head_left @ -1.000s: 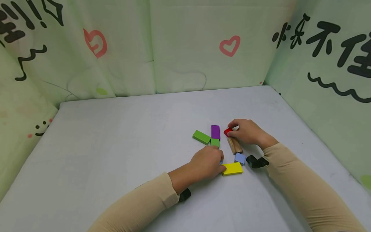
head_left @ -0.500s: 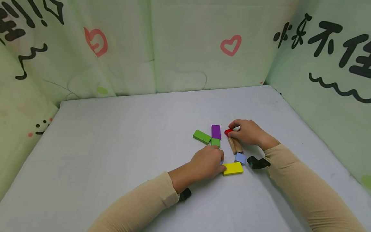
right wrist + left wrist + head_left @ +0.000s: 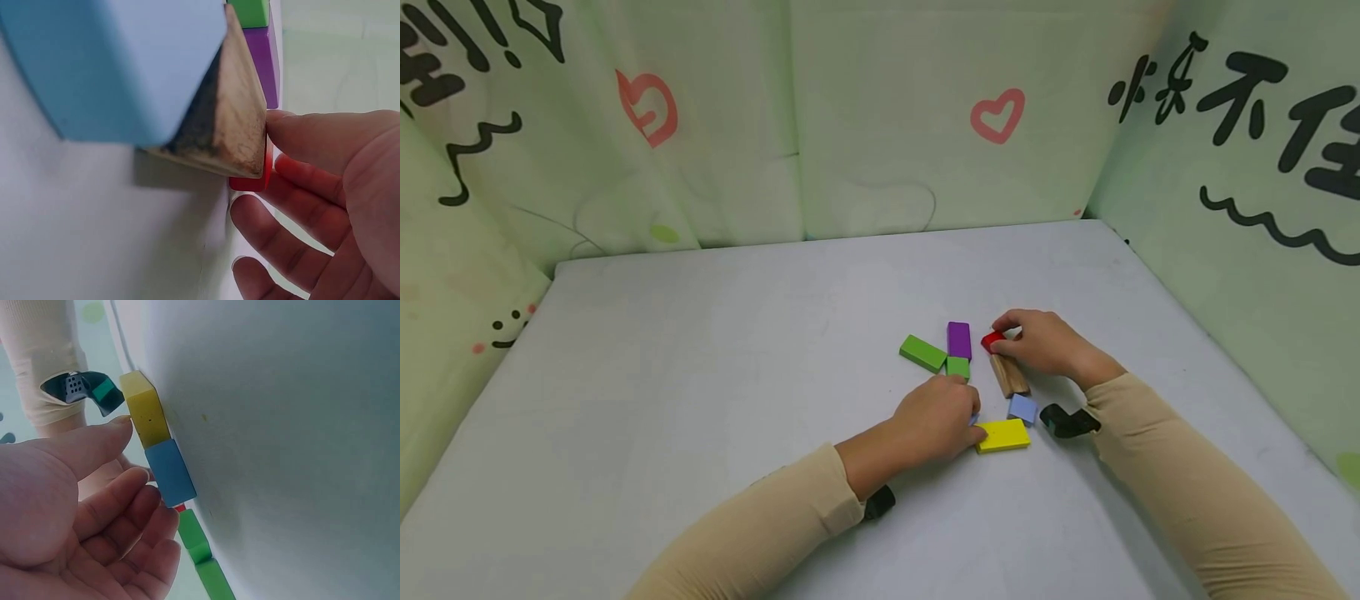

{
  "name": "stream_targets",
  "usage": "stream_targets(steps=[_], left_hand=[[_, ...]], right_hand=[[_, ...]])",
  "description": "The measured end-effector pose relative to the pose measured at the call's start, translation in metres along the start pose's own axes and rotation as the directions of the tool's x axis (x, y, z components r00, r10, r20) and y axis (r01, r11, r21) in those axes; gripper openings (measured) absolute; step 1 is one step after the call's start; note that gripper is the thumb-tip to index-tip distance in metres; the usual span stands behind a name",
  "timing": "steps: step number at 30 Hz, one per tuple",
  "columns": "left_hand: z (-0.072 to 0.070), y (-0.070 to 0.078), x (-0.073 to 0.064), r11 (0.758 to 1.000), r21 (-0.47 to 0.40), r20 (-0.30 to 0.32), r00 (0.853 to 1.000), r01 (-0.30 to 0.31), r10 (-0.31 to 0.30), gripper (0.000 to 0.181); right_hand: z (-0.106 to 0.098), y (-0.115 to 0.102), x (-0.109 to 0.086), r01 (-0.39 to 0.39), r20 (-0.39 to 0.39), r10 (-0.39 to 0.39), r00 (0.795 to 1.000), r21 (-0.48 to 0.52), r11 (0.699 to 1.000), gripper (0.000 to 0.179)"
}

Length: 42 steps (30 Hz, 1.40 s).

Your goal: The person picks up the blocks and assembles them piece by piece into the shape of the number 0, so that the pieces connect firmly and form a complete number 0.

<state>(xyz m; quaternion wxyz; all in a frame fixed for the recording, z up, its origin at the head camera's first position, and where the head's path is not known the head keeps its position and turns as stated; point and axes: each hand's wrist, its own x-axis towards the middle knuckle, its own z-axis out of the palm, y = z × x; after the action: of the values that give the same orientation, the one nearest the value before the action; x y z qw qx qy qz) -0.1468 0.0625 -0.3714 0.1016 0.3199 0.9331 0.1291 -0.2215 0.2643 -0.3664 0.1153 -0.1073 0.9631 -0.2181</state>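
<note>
In the head view my left hand [image 3: 934, 421] rests low over a blue block, mostly hidden there. The left wrist view shows this blue block [image 3: 170, 472] between thumb and curled fingers, the thumb tip at the adjoining yellow block [image 3: 147, 412]. My right hand [image 3: 1047, 342] pinches a small red block [image 3: 992, 342] between thumb and fingers, at the far end of a brown wooden block [image 3: 1009, 377]. Seen from the right wrist, the red block [image 3: 250, 182] sits behind the wooden block [image 3: 240, 119]. A second blue block [image 3: 1022, 408] lies between the wooden and yellow blocks.
Beyond the left hand a small green block [image 3: 957, 367] meets a purple block [image 3: 958, 340] and a longer green block [image 3: 922, 353]. The blocks form a loose ring on the white table [image 3: 700, 400]. Printed pale green curtains [image 3: 880, 125] stand around the table.
Both hands and all the blocks keep their places; only the head view shifts very slightly.
</note>
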Motion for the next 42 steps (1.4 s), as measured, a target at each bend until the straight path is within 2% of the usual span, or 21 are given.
stream_targets(steps=[7,13,18,26,33,42], left_hand=[[-0.001,0.001,0.000,1.000,-0.009,0.008,1.000,0.011,-0.011,0.029],[-0.001,0.001,0.001,1.000,0.001,0.007,1.000,0.011,-0.011,0.031],[-0.001,0.002,0.001,1.000,0.007,0.013,1.000,0.017,-0.017,0.031],[-0.001,0.001,0.000,1.000,0.001,0.011,1.000,0.012,-0.012,0.030],[0.000,0.000,0.000,1.000,-0.015,-0.003,1.000,0.004,-0.004,0.031],[0.000,0.000,0.001,1.000,-0.010,0.006,1.000,0.013,-0.012,0.032]], right_hand=[[-0.001,0.002,-0.003,0.008,-0.019,-0.008,1.000,-0.006,1.000,0.040],[-0.004,0.003,-0.012,-0.009,-0.031,0.010,0.999,0.004,1.000,0.044],[-0.005,0.005,-0.024,-0.007,-0.014,0.008,1.000,0.015,1.000,0.050],[-0.004,0.003,-0.041,0.054,0.016,-0.054,0.998,0.010,0.999,0.039],[-0.004,-0.002,-0.050,0.070,0.066,-0.069,0.995,-0.023,0.997,0.042],[0.000,-0.004,-0.061,0.093,0.064,-0.090,0.994,-0.049,0.994,0.044]])
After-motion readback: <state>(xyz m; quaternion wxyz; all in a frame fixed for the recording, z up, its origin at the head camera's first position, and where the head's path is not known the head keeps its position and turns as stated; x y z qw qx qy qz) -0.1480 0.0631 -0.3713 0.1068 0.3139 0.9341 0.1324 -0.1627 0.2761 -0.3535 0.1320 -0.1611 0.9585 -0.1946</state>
